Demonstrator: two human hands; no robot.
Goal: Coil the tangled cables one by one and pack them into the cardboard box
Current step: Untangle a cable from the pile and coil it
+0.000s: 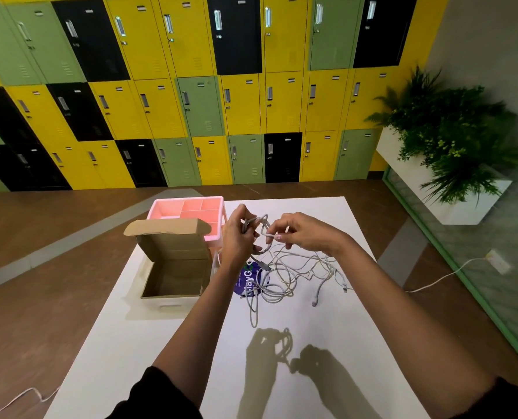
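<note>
Both hands are raised above the white table (312, 343). My left hand (236, 234) grips a small coil of grey cable (259, 226). My right hand (303, 232) pinches the same cable's loose end between thumb and fingers. Below them lies a tangle of white and grey cables (291, 273), some strands rising to the hands. The open cardboard box (176, 264) stands to the left of the hands, lid tipped back, nothing visible inside.
A pink divided organizer tray (191, 208) sits behind the box. A purple sticker (248, 281) lies under the tangle. Lockers line the far wall. A planter (451, 164) stands at right. White cords trail on the floor at right (442, 278) and lower left (19, 399).
</note>
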